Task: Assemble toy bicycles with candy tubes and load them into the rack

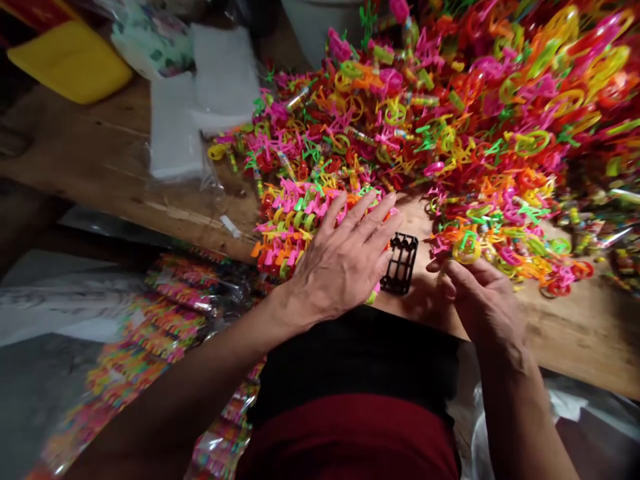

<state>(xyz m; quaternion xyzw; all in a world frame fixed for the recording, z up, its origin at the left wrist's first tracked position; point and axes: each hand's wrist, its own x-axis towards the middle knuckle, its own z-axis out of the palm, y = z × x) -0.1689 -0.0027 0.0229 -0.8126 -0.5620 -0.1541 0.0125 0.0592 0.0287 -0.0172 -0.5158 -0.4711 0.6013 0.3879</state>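
Note:
My left hand (345, 260) lies flat, fingers stretched, over rows of small bright plastic pieces (285, 230) in pink, orange, yellow and green. Beside its thumb is a black plastic grid frame (403, 263), flat on the wooden table. My right hand (480, 293) is closed in a pinch to the right of that frame. What its fingertips hold is too small to make out. Just beyond its knuckles shows a yellow ring with a green piece (467, 248), at the near edge of a big heap of loose plastic trinkets (390, 113).
Clear plastic bags with white cards (175, 127) lie on the wooden table (120, 180) at the left. Behind them is a yellow object (70, 63). Bagged rows of colourful pieces (140, 340) hang or lie below the table's front edge. A pale container (325, 27) stands at the back.

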